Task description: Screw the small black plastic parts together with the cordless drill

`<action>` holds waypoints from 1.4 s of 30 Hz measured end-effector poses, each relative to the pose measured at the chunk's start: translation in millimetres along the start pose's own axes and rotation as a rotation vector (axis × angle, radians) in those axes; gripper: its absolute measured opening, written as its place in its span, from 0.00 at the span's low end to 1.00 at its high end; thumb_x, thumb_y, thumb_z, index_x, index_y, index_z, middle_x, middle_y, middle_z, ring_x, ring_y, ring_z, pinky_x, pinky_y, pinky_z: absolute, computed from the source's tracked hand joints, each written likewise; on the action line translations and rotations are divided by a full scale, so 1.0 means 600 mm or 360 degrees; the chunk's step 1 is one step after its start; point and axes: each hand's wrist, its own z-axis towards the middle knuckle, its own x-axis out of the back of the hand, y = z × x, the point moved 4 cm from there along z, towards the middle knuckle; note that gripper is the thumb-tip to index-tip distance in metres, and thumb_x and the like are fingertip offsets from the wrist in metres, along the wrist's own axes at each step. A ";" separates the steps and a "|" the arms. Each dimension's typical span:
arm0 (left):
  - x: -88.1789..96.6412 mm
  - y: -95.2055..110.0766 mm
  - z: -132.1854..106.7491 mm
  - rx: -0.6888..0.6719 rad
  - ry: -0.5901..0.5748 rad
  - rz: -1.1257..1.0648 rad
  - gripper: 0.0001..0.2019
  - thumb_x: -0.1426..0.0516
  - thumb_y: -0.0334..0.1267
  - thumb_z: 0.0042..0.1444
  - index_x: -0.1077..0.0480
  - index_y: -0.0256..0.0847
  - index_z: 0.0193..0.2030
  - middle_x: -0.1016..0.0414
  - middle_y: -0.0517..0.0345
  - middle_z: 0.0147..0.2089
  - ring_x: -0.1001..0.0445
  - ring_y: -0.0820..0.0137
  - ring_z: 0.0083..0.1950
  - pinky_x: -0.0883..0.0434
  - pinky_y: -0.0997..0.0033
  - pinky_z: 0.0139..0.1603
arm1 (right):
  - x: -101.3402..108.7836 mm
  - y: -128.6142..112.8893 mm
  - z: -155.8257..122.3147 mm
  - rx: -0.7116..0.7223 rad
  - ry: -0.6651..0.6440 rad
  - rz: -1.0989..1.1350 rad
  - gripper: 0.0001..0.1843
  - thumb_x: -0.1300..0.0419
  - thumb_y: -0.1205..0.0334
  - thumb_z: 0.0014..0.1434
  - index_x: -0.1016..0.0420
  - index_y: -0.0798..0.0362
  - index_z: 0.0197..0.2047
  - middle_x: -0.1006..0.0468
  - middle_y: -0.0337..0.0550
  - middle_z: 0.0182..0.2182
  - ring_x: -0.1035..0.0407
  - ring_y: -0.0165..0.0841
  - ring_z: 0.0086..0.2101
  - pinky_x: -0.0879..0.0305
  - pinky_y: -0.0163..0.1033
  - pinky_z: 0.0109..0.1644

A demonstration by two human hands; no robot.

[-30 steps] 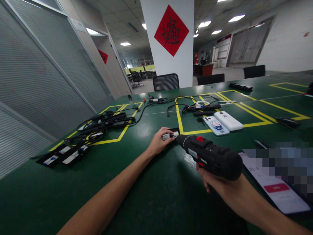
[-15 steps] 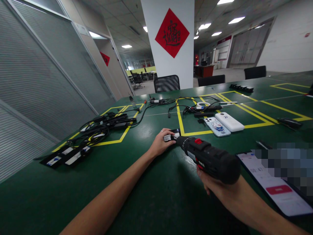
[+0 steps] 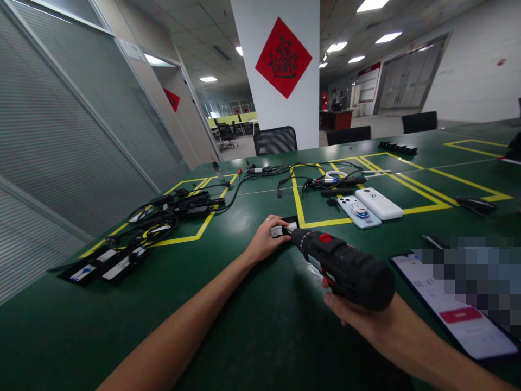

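Note:
My right hand [image 3: 345,307] grips a black cordless drill [image 3: 345,266] with red accents, its nose pointing forward and left. The drill's chuck end reaches a small black piece with a white label [image 3: 290,226] on the green table. Around that piece my left hand [image 3: 266,238] is closed, fingers over its top, holding it down on the tabletop. The bit's tip, beside my left fingers, is too small to make out clearly.
Left lies a heap of black cables [image 3: 175,212] with flat black labelled pieces [image 3: 122,267]. Right are a patterned phone [image 3: 359,212], a white power bank [image 3: 379,203] and a large lit phone [image 3: 451,304]. Yellow tape [image 3: 325,223] marks the table [image 3: 244,336].
The view has shifted slightly, so the scene sits a little further left. Both hands keep their holds, and the drill stays at the labelled piece.

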 end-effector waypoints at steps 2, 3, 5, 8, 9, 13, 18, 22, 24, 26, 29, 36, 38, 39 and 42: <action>-0.001 -0.001 0.000 -0.0010 -0.0018 0.0000 0.13 0.39 0.37 0.48 0.31 0.42 0.43 0.34 0.53 0.47 0.34 0.64 0.51 0.36 0.61 0.53 | -0.001 0.000 -0.002 -0.0037 -0.0078 -0.0015 0.23 0.36 0.57 0.45 0.27 0.48 0.47 0.21 0.44 0.34 0.27 0.43 0.40 0.30 0.46 0.42; -0.001 -0.001 0.000 -0.0014 -0.0027 0.0003 0.14 0.39 0.37 0.48 0.31 0.42 0.43 0.34 0.53 0.47 0.34 0.64 0.51 0.36 0.61 0.54 | -0.002 0.001 -0.003 -0.0051 -0.0114 -0.0023 0.24 0.36 0.57 0.45 0.27 0.48 0.48 0.21 0.45 0.36 0.28 0.44 0.41 0.31 0.47 0.44; -0.002 0.001 -0.001 -0.0015 -0.0042 0.0016 0.15 0.39 0.36 0.48 0.32 0.42 0.44 0.35 0.53 0.47 0.35 0.64 0.51 0.37 0.61 0.54 | -0.001 0.001 -0.005 -0.0053 -0.0139 -0.0017 0.26 0.36 0.57 0.45 0.28 0.47 0.50 0.21 0.45 0.38 0.28 0.44 0.43 0.32 0.47 0.46; -0.001 0.003 -0.003 -0.0010 -0.0052 0.0032 0.15 0.39 0.34 0.49 0.32 0.42 0.44 0.35 0.54 0.47 0.34 0.65 0.49 0.37 0.61 0.54 | 0.001 0.002 -0.007 -0.0023 -0.0133 -0.0004 0.31 0.36 0.57 0.46 0.32 0.47 0.55 0.22 0.46 0.39 0.28 0.44 0.43 0.32 0.48 0.46; -0.001 0.004 -0.003 -0.0011 -0.0056 0.0031 0.15 0.40 0.34 0.49 0.32 0.42 0.45 0.36 0.53 0.47 0.34 0.65 0.49 0.37 0.61 0.54 | 0.002 0.002 -0.006 -0.0012 -0.0130 -0.0003 0.32 0.36 0.57 0.46 0.33 0.47 0.56 0.22 0.46 0.39 0.28 0.44 0.43 0.32 0.48 0.46; -0.001 0.005 -0.003 -0.0019 -0.0072 0.0017 0.15 0.40 0.33 0.49 0.32 0.42 0.45 0.36 0.53 0.48 0.35 0.64 0.50 0.37 0.60 0.54 | 0.004 -0.004 -0.004 0.0006 -0.0152 -0.0040 0.30 0.36 0.54 0.46 0.31 0.47 0.54 0.21 0.45 0.39 0.29 0.44 0.44 0.32 0.47 0.47; -0.002 0.003 -0.003 -0.0024 -0.0062 0.0017 0.15 0.40 0.33 0.50 0.33 0.42 0.45 0.36 0.53 0.47 0.36 0.64 0.50 0.38 0.61 0.55 | -0.003 -0.009 -0.007 -0.0139 -0.0292 -0.0150 0.26 0.40 0.49 0.51 0.30 0.48 0.52 0.21 0.44 0.37 0.29 0.42 0.43 0.33 0.45 0.48; -0.003 0.002 -0.004 -0.0031 -0.0082 0.0015 0.14 0.40 0.34 0.50 0.33 0.42 0.45 0.37 0.53 0.48 0.36 0.65 0.51 0.39 0.62 0.56 | -0.011 0.006 -0.009 -0.0277 -0.0405 -0.0140 0.22 0.44 0.45 0.54 0.26 0.50 0.46 0.22 0.42 0.30 0.27 0.38 0.35 0.32 0.42 0.43; -0.004 0.003 -0.004 -0.0029 -0.0077 0.0017 0.14 0.40 0.35 0.51 0.33 0.42 0.45 0.37 0.53 0.48 0.36 0.65 0.51 0.39 0.62 0.56 | -0.015 0.016 -0.008 -0.0344 -0.0490 -0.0115 0.21 0.45 0.44 0.55 0.26 0.51 0.42 0.22 0.42 0.28 0.27 0.36 0.32 0.32 0.41 0.40; -0.003 0.003 -0.004 -0.0028 -0.0068 0.0020 0.14 0.40 0.35 0.51 0.33 0.42 0.45 0.37 0.53 0.48 0.36 0.65 0.51 0.39 0.62 0.56 | -0.017 0.021 -0.008 -0.0373 -0.0563 -0.0069 0.21 0.46 0.44 0.56 0.26 0.52 0.41 0.23 0.42 0.28 0.28 0.35 0.31 0.33 0.40 0.38; -0.004 0.004 -0.004 -0.0025 -0.0072 0.0025 0.14 0.40 0.35 0.51 0.33 0.42 0.45 0.37 0.53 0.48 0.36 0.64 0.52 0.40 0.62 0.56 | -0.018 0.018 -0.009 -0.0366 -0.0587 -0.0017 0.21 0.47 0.45 0.57 0.28 0.52 0.43 0.23 0.42 0.27 0.29 0.34 0.30 0.34 0.39 0.36; -0.002 0.011 -0.003 -0.0031 -0.0084 0.0028 0.13 0.41 0.35 0.51 0.33 0.42 0.45 0.37 0.54 0.47 0.36 0.64 0.51 0.39 0.62 0.56 | -0.007 0.002 -0.011 -0.0262 -0.0422 -0.0077 0.17 0.43 0.50 0.54 0.26 0.53 0.41 0.25 0.41 0.25 0.31 0.35 0.29 0.34 0.41 0.37; -0.001 0.013 -0.003 -0.0027 -0.0077 0.0036 0.13 0.41 0.36 0.51 0.33 0.42 0.44 0.36 0.54 0.46 0.36 0.64 0.51 0.39 0.62 0.55 | -0.006 0.000 -0.010 -0.0246 -0.0437 -0.0069 0.15 0.43 0.52 0.54 0.26 0.54 0.39 0.25 0.42 0.27 0.31 0.35 0.30 0.34 0.42 0.38; -0.002 0.013 -0.003 -0.0023 -0.0074 0.0041 0.13 0.41 0.36 0.51 0.33 0.42 0.44 0.36 0.54 0.46 0.36 0.64 0.51 0.39 0.62 0.55 | -0.006 0.000 -0.010 -0.0246 -0.0445 -0.0066 0.15 0.43 0.53 0.53 0.25 0.54 0.38 0.25 0.43 0.27 0.31 0.36 0.30 0.34 0.42 0.39; -0.002 0.012 -0.003 -0.0017 -0.0068 0.0040 0.13 0.40 0.36 0.51 0.33 0.42 0.44 0.36 0.54 0.46 0.36 0.64 0.51 0.39 0.62 0.55 | -0.007 0.000 -0.010 -0.0250 -0.0446 -0.0076 0.17 0.44 0.51 0.54 0.27 0.55 0.41 0.24 0.44 0.28 0.31 0.36 0.31 0.34 0.44 0.40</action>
